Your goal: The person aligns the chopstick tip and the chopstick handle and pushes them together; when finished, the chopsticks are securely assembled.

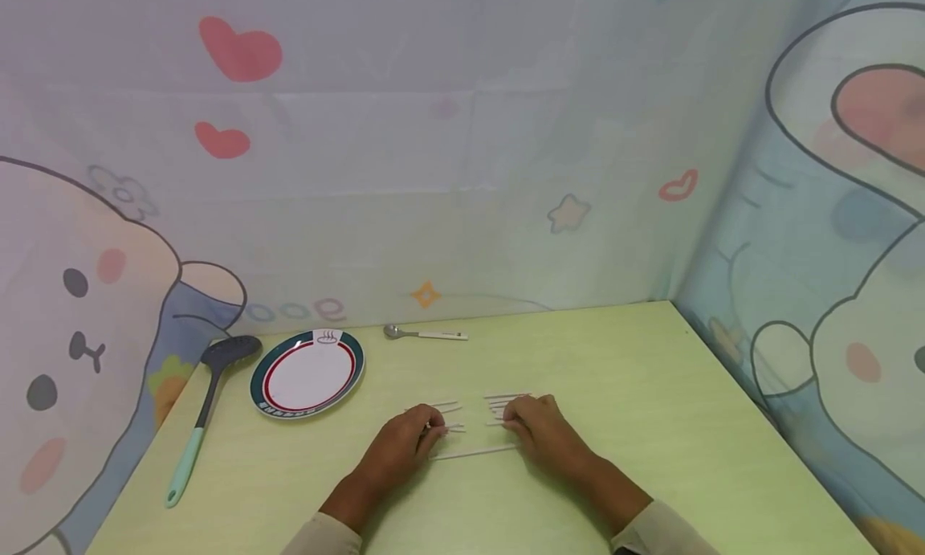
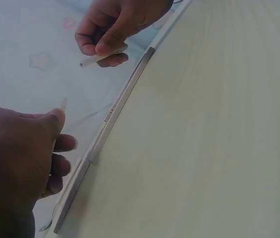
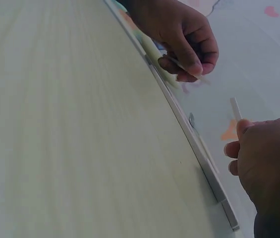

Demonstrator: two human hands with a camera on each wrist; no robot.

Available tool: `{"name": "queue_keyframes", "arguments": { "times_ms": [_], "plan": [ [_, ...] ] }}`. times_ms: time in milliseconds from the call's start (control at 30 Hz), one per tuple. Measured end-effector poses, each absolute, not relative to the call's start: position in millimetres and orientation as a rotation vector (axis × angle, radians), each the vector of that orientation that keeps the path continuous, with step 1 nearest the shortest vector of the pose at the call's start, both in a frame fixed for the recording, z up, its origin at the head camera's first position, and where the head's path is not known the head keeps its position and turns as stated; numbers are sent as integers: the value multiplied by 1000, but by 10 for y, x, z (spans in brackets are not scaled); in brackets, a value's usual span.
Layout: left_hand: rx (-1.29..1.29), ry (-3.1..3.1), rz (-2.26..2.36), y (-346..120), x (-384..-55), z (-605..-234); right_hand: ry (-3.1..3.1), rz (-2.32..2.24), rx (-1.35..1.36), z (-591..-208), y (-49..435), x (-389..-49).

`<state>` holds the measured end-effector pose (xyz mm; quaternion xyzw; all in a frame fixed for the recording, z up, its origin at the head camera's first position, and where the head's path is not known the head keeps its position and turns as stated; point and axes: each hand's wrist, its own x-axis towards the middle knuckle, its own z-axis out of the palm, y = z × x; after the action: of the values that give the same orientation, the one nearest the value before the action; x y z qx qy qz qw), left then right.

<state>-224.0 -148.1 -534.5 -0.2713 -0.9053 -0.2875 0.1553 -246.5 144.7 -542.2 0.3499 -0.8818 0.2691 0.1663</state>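
Low in the head view, my left hand [image 1: 405, 446] pinches a short thin white stick [image 1: 455, 427] between thumb and fingers. To its right, my right hand [image 1: 549, 438] pinches another short white stick [image 1: 495, 424]. Both hands are just above the table, with a gap between them. More thin white sticks [image 1: 506, 396] lie beyond the right hand, and a few white sticks [image 1: 442, 403] lie beyond the left one. One longer white stick [image 1: 473, 452] stretches across the table between the hands. In the right wrist view the right hand's stick [image 3: 236, 108] pokes up past the fingertips.
A round plate [image 1: 311, 374] with a dark green rim sits left of the hands. Farther left lies a dark slotted spoon [image 1: 209, 394] with a mint handle. A small spoon [image 1: 426, 335] lies near the table's back edge, before a printed cloth [image 1: 462, 153].
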Motion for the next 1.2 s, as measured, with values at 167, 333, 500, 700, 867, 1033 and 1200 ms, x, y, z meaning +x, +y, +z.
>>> {"name": "queue_keyframes", "arguments": {
  "times_ms": [167,333,500,700,867,1033,1200],
  "plan": [
    [-818,-2590,-822,-1460,-2208,-5318,-2527,865,1077,-5390,1403,-2423],
    [-913,-2466,-688,-1450,-2196,-5332,-2480,846,1124,-5403,1375,-2380],
    [-948,-2435,-701,-1434,-2184,-5346,-2333,800,1168,-5424,1336,-2364],
    [-995,-2341,-712,-1401,-2169,-5356,-2273,773,1171,-5436,1313,-2355],
    [-1001,-2333,-727,-1382,-2160,-5338,-2259,770,1188,-5455,1312,-2366],
    [-1020,-2342,-720,-1367,-2164,-5314,-2271,784,1199,-5458,1316,-2375],
    [-1039,-2338,-730,-1360,-2162,-5301,-2283,796,1204,-5458,1318,-2367]
  ]
}}
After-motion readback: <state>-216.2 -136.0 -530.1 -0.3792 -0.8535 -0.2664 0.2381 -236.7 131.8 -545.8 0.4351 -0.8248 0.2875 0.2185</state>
